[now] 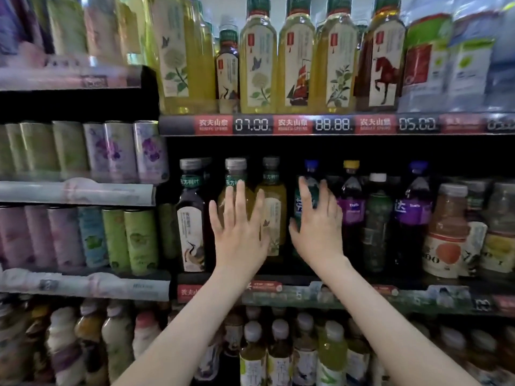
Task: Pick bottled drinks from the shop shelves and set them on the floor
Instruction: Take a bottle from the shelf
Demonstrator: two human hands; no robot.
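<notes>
Both bare arms reach forward to the middle shelf (362,295), where the bottled drinks stand upright in a row. The left hand (239,235) is spread flat with its fingers straight, back toward the camera. It sits in front of the amber tea bottle (235,169) with a silver cap and holds nothing; whether the palm touches the bottle cannot be told. The right hand (317,232) is also wide open, with its fingers (324,190) raised across the green bottle (311,168) with a blue cap. The thumb lies at that bottle's left side, but no grip has closed.

A dark tea bottle (192,218) (crane on its label) stands just left of the amber one, and a pale yellow tea bottle (274,201) stands between the 2 hands. Purple-labelled bottles (351,210) stand to the right. Above, a price strip (292,125) reads 07.00, 88.88 and 05.00. Blurred cans (117,151) fill the left shelves.
</notes>
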